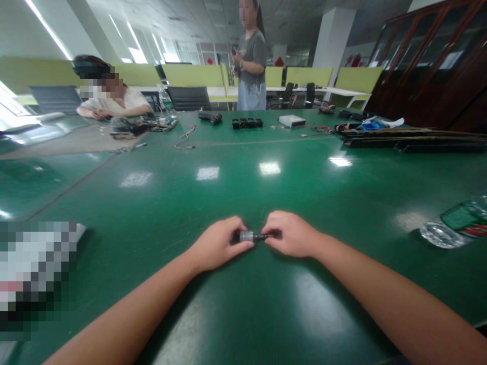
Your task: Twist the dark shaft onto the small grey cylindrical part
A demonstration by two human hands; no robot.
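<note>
A short dark cylinder with a grey band (247,236) lies level between my hands, just over the green table (243,195) or touching it. Around its thicker left end, the fingers of my left hand (217,243) are closed. From the band a thin black part runs right, into the fingertips of my right hand (291,234), which pinch it. Both ends are partly hidden by my fingers, and the exact kind of thing cannot be made out.
A plastic bottle (452,225) lies at the right; a blurred-out box-like thing (34,263) is at the left edge. Along the far side are a white box (292,121), black parts (247,123) and long dark strips (380,138). One person sits and another stands beyond.
</note>
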